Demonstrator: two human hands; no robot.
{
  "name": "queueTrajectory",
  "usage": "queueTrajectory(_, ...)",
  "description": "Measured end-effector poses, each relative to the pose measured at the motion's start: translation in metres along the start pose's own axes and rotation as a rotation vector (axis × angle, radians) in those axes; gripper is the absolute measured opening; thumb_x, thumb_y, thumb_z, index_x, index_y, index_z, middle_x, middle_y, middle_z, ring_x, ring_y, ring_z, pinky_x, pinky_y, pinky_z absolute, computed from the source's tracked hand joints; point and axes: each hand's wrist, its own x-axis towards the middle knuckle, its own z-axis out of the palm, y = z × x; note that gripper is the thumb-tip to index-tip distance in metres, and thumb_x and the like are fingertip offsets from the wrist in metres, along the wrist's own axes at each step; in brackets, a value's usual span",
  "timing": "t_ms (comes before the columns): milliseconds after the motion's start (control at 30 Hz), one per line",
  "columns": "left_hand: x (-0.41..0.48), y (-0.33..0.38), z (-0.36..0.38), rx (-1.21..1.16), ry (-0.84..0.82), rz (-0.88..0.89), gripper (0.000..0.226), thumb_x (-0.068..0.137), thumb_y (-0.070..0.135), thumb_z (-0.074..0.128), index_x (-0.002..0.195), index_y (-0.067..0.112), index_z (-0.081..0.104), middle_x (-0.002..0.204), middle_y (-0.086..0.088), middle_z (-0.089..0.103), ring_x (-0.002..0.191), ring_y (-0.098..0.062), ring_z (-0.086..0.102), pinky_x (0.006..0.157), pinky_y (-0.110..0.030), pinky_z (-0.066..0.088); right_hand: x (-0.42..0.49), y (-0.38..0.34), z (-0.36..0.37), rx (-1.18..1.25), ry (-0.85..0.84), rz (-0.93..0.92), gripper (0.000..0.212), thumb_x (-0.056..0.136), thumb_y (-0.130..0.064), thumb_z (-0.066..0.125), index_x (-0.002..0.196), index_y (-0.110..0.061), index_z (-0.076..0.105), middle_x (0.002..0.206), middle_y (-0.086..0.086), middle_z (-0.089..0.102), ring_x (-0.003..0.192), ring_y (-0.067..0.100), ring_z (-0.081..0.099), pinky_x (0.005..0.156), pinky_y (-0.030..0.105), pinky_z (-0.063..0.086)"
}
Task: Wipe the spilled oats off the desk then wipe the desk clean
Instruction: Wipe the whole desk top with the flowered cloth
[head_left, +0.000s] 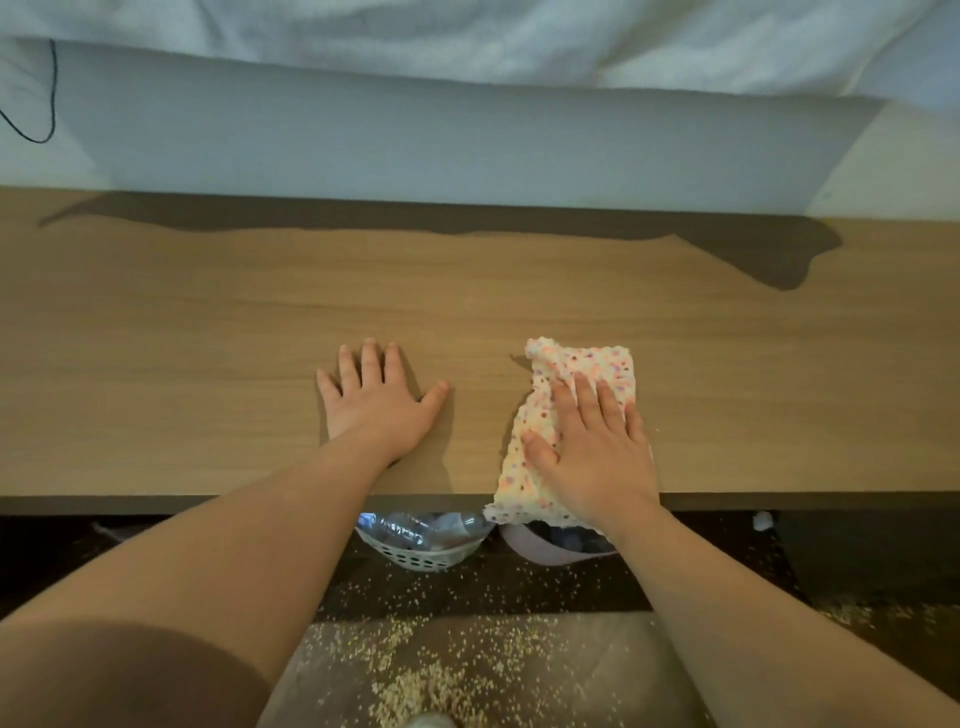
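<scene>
A wooden desk (208, 338) spans the view. My right hand (592, 452) lies flat with straight fingers on a white cloth with coloured speckles (582, 364), pressing it to the desk at the front edge; the cloth's near end hangs over the edge. Flat on the bare desk to the left rests my left hand (374, 400), fingers spread. Spilled oats (431, 670) lie scattered on the floor below the desk. A few grains show on the desk just right of the cloth (655, 431).
A white perforated basket (415, 556) holding plastic bottles sits under the desk edge, with a pinkish container (540, 551) beside it. White bedding (467, 41) and a pale panel rise behind the desk. A black cable (52, 93) hangs at the far left.
</scene>
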Motion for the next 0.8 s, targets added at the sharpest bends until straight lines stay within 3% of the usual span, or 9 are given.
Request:
queueTrajectory(167, -0.001, 0.009, 0.009, -0.018, 0.090, -0.067, 0.081, 0.088, 0.070, 0.017, 0.151, 0.022, 0.003, 0.160, -0.004, -0.002, 0.145, -0.028, -0.008, 0.116, -0.052, -0.003, 0.004, 0.017, 0.001, 0.031, 0.037, 0.121, 0.065, 0.092, -0.060, 0.013, 0.149, -0.035, -0.009, 0.157, -0.003, -0.014, 0.143, 0.024, -0.017, 0.113, 0.053, -0.008)
queueTrajectory(400, -0.004, 0.022, 0.009, 0.050, 0.083, -0.106, 0.070, 0.095, 0.060, 0.013, 0.151, 0.019, 0.006, 0.159, -0.012, 0.000, 0.144, -0.036, -0.004, 0.114, -0.056, 0.002, 0.014, 0.023, 0.003, 0.084, 0.081, 0.198, 0.068, 0.096, -0.051, 0.012, 0.151, -0.015, -0.007, 0.157, 0.008, -0.013, 0.143, 0.024, -0.015, 0.116, 0.044, -0.008)
queueTrajectory(567, -0.009, 0.037, 0.011, -0.031, 0.074, -0.127, 0.054, 0.100, 0.046, 0.018, 0.149, 0.024, 0.016, 0.157, -0.017, 0.004, 0.143, -0.041, -0.004, 0.113, -0.057, 0.001, -0.007, 0.060, 0.005, 0.062, 0.099, 0.371, 0.072, 0.095, -0.054, 0.009, 0.150, -0.009, -0.006, 0.157, 0.014, -0.009, 0.144, 0.028, -0.010, 0.117, 0.044, -0.004)
queueTrajectory(700, -0.012, 0.038, 0.012, -0.057, 0.079, -0.154, 0.055, 0.098, 0.046, 0.018, 0.150, 0.026, 0.014, 0.158, -0.013, 0.002, 0.144, -0.038, -0.005, 0.114, -0.055, -0.001, -0.023, 0.090, -0.001, 0.082, 0.080, 0.533, 0.072, 0.096, -0.053, 0.010, 0.150, -0.008, -0.004, 0.157, 0.015, -0.009, 0.144, 0.030, -0.009, 0.117, 0.045, -0.002)
queueTrajectory(800, -0.013, 0.041, 0.015, -0.049, 0.127, -0.159, 0.057, 0.097, 0.046, 0.017, 0.150, 0.025, 0.013, 0.158, -0.014, 0.003, 0.143, -0.038, -0.005, 0.114, -0.056, -0.001, -0.014, 0.080, -0.003, 0.054, 0.031, 0.495, 0.067, 0.095, -0.053, 0.005, 0.150, -0.017, -0.011, 0.157, 0.011, -0.013, 0.143, 0.034, -0.013, 0.115, 0.053, -0.004)
